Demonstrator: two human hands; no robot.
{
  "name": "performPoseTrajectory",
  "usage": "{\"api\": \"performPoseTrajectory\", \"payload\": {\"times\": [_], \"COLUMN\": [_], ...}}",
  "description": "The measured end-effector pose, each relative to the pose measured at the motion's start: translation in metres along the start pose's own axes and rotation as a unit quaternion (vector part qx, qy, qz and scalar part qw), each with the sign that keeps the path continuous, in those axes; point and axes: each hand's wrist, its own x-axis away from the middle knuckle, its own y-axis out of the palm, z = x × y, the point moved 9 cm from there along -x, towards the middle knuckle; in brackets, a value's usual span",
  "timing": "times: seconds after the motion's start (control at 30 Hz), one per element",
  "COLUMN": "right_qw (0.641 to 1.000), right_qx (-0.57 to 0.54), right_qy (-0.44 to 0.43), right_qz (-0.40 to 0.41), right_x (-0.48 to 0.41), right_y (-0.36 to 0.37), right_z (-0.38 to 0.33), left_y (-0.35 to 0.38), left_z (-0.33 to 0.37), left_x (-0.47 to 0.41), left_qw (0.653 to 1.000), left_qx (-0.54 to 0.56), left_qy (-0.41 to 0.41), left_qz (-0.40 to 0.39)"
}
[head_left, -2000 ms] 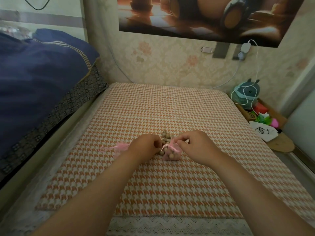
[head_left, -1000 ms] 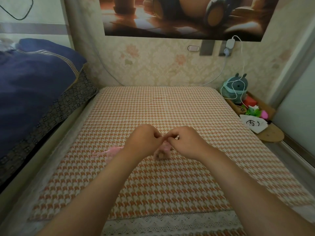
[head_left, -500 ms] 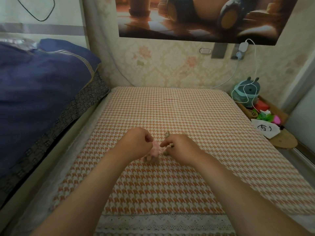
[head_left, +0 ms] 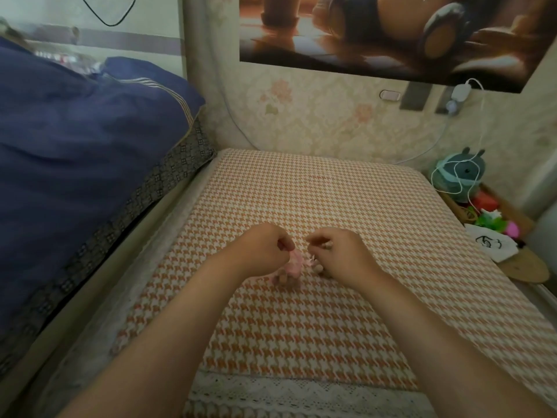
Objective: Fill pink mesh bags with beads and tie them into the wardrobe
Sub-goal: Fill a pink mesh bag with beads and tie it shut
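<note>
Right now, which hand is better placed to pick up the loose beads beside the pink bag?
Probably the right hand. The few loose beads lie directly under its fingertips, while the left hand is pinched on the top of the pink mesh bag.

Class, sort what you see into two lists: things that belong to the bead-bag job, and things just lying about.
Job: pink mesh bag; beads; left hand; right hand.

Lying about: blue quilt; teal plush toy; white charging cable; poster.
</note>
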Motion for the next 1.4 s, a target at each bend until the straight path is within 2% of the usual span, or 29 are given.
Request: {"api": "performPoseTrajectory", "payload": {"times": [0.1, 0.2, 0.3, 0.4, 0.63, 0.77, 0.9, 1.03, 1.13, 1.2, 1.4], "right_qw": [0.995, 0.992, 0.995, 0.997, 0.991, 0.993, 0.991, 0.996, 0.997, 0.997, 0.997], "right_qx": [-0.081, -0.109, -0.063, 0.004, 0.081, 0.083, 0.098, 0.046, 0.049, 0.05, 0.036], "right_qy": [-0.025, -0.06, -0.077, -0.076, -0.101, -0.081, -0.035, -0.001, 0.007, 0.012, 0.016], "right_qz": [0.053, 0.03, -0.001, -0.003, -0.02, -0.036, -0.085, -0.071, -0.053, -0.056, -0.059], "right_x": [0.006, 0.016, 0.02, 0.02, 0.019, 0.016, 0.018, 0.018, 0.017, 0.021, 0.031], "right_y": [-0.02, -0.017, -0.004, 0.002, 0.011, 0.011, 0.01, -0.009, -0.026, -0.033, -0.047], "right_z": [-0.025, -0.043, -0.044, -0.039, -0.041, -0.037, -0.023, -0.007, 0.009, 0.02, 0.033], "left_y": [0.001, 0.0, 0.001, 0.003, 0.005, 0.002, 0.006, 0.012, 0.018, 0.026, 0.066], "left_z": [0.003, 0.007, 0.008, 0.007, 0.007, 0.009, 0.013, 0.023, 0.027, 0.027, 0.04], "left_x": [-0.001, -0.003, -0.003, -0.002, -0.002, -0.004, -0.005, -0.01, -0.016, -0.02, -0.031], "left_qw": [1.0, 1.0, 0.999, 1.0, 1.0, 1.0, 0.999, 0.995, 0.99, 0.993, 0.999], "left_qx": [-0.011, -0.019, -0.027, -0.006, 0.009, 0.005, 0.037, 0.092, 0.138, 0.117, -0.032], "left_qy": [0.01, 0.017, 0.017, 0.014, 0.018, 0.024, 0.028, 0.032, 0.009, -0.003, 0.038], "left_qz": [0.0, 0.007, 0.003, -0.006, -0.013, -0.005, 0.002, 0.013, 0.027, 0.027, 0.0]}}
